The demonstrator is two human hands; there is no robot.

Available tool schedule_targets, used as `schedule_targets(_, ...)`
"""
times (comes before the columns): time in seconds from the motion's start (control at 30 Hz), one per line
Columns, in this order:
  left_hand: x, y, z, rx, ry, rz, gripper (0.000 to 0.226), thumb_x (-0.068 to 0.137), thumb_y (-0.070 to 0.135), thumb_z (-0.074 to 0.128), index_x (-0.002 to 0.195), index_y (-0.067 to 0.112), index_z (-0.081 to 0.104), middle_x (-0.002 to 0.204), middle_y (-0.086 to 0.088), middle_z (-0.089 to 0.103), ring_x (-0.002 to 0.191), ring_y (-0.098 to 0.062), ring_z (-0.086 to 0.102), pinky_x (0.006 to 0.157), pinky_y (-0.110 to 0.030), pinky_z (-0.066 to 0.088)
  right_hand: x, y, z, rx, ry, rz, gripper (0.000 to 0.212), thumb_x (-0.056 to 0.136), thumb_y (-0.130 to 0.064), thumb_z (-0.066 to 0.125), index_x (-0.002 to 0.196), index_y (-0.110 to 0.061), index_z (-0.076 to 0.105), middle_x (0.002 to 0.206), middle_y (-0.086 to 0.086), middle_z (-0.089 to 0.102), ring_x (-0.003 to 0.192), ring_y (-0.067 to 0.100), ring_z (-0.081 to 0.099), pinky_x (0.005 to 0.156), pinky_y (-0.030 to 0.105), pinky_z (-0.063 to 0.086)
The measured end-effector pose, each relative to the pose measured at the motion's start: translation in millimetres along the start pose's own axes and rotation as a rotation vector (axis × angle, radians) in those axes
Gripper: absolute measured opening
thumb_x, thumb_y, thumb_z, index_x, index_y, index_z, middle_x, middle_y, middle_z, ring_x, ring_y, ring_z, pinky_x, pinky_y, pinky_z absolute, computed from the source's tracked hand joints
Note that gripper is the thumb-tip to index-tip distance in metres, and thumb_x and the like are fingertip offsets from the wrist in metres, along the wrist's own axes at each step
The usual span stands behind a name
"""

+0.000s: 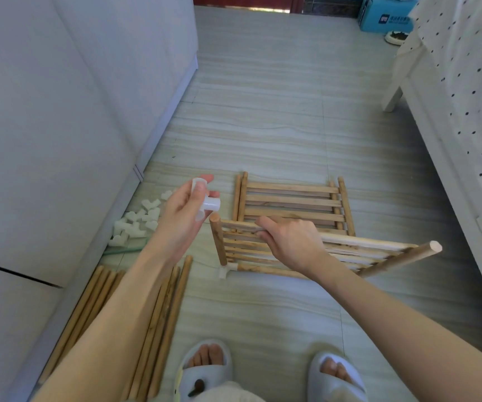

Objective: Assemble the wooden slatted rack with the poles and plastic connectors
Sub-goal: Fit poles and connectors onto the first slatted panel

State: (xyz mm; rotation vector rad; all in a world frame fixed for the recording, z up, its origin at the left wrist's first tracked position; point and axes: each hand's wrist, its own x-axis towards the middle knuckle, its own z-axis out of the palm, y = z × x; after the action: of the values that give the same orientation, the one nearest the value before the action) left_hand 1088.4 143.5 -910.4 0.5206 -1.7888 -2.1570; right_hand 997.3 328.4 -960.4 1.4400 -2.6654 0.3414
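Observation:
My left hand [186, 211] pinches a translucent white plastic connector [208, 205] just above the upper end of a short upright pole [218, 242]. That pole belongs to a wooden slatted panel [350, 253], tilted up off the floor. My right hand [287, 240] grips the panel's top slats near its left side. A second connector [224, 270] sits on the panel's lower left corner, joined to a bottom pole. Another slatted panel [289, 203] lies flat on the floor behind.
A pile of spare white connectors [138, 221] lies by the white cabinet [60, 140] at left. Several loose long poles [158, 329] lie on the floor under my left arm. A bed with a dotted cover [466, 111] stands at right. My slippered feet [268, 375] are at the bottom.

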Motion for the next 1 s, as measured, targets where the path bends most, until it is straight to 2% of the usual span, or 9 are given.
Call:
schedule_targets(0.1, -1.8, -2.3, -6.6, 0.117, -0.002, 0.062, 0.015, 0.095, 0.036, 0.045, 0.103, 0.026, 0.053, 0.103, 0.01, 0.065, 0.114, -0.019, 0.055, 0.102, -0.038, 0.04, 2.0, 0.1, -1.8, -0.009, 0.041, 0.025, 0.018, 0.09, -0.029, 0.047, 0.088, -0.016, 0.058, 0.066, -0.002, 0.062, 0.046, 0.026, 0.055, 0.041, 0.016, 0.015)
schedule_targets(0.2, -1.6, -1.0, -14.5, 0.124, -0.013, 0.124, 0.008, 0.092, 0.033, 0.052, 0.098, 0.031, 0.049, 0.117, 0.007, 0.064, 0.113, -0.017, 0.055, 0.105, -0.042, 0.039, 1.6, 1.0, 0.5, -0.002, 0.035, 0.012, 0.019, 0.094, -0.03, 0.045, 0.091, -0.015, 0.057, 0.071, -0.001, 0.062, 0.052, 0.027, 0.057, 0.041, 0.021, 0.027)
schedule_targets(0.33, -2.3, 1.6, -19.6, 0.164, -0.035, 0.117, 0.019, 0.084, 0.025, 0.055, 0.085, 0.044, 0.056, 0.129, 0.018, 0.053, 0.121, -0.014, 0.05, 0.104, -0.038, 0.038, 0.7, 1.4, 0.4, -0.004, -0.001, 0.006, 0.021, 0.098, -0.03, 0.043, 0.098, -0.015, 0.057, 0.08, 0.001, 0.063, 0.061, 0.029, 0.059, 0.045, 0.025, 0.032)
schedule_targets(0.43, -5.1, -0.1, -16.6, 0.238, -0.092, 0.14, 0.02, 0.091, 0.013, 0.052, 0.086, 0.032, 0.052, 0.135, 0.006, 0.049, 0.133, -0.007, 0.039, 0.109, -0.037, 0.034, 1.9, 1.6, -0.7, -0.01, 0.004, 0.008, 0.022, 0.097, -0.03, 0.042, 0.097, -0.015, 0.058, 0.077, 0.001, 0.062, 0.057, 0.029, 0.058, 0.044, 0.024, 0.03)
schedule_targets(0.57, -6.7, 4.0, -14.0, 0.368, -0.141, 0.143, 0.025, 0.091, 0.002, 0.05, 0.081, 0.023, 0.043, 0.13, 0.015, 0.049, 0.13, -0.003, 0.039, 0.09, -0.013, 0.04, 1.7, 1.1, -1.4, -0.005, -0.005, 0.003, 0.02, 0.098, -0.029, 0.044, 0.098, -0.014, 0.057, 0.076, 0.002, 0.062, 0.057, 0.029, 0.058, 0.044, 0.022, 0.027)
schedule_targets(0.7, -8.3, 11.2, -12.0, 0.394, -0.217, 0.162, 0.036, 0.087, -0.006, 0.052, 0.096, 0.028, 0.048, 0.133, 0.023, 0.049, 0.129, 0.003, 0.039, 0.095, -0.02, 0.037, 0.7, 1.0, -1.6, -0.007, -0.024, 0.005, 0.022, 0.099, -0.03, 0.041, 0.102, -0.014, 0.056, 0.082, 0.002, 0.063, 0.063, 0.029, 0.059, 0.047, 0.025, 0.03)
schedule_targets(0.87, -13.6, 17.6, -8.5, 0.484, -0.286, 0.151, 0.065, 0.079, 0.042, 0.062, 0.137, 0.037, 0.033, 0.136, 0.024, 0.045, 0.132, 0.005, 0.032, 0.107, -0.031, 0.032, 2.0, 2.3, -1.6, -0.001, -0.041, 0.01, 0.028, 0.101, -0.033, 0.034, 0.11, -0.016, 0.054, 0.088, 0.001, 0.062, 0.067, 0.029, 0.06, 0.049, 0.027, 0.035)
schedule_targets(0.93, -14.2, 18.8, -6.4, 0.503, -0.251, 0.169, 0.049, 0.088, 0.037, 0.055, 0.134, 0.033, 0.04, 0.133, 0.023, 0.048, 0.128, 0.004, 0.037, 0.11, -0.035, 0.033, 1.9, 2.3, -1.2, 0.005, -0.036, 0.006, 0.028, 0.101, -0.033, 0.033, 0.107, -0.015, 0.055, 0.085, 0.002, 0.062, 0.065, 0.03, 0.059, 0.048, 0.027, 0.037)
schedule_targets(1.0, -13.5, 18.9, -4.3, 0.514, -0.216, 0.192, 0.037, 0.092, 0.015, 0.051, 0.126, 0.03, 0.051, 0.128, 0.016, 0.05, 0.123, 0.003, 0.043, 0.104, -0.031, 0.039, 1.9, 2.6, -1.1, 0.006, -0.029, 0.001, 0.029, 0.1, -0.033, 0.033, 0.104, -0.014, 0.055, 0.082, 0.003, 0.062, 0.061, 0.03, 0.058, 0.046, 0.027, 0.037)
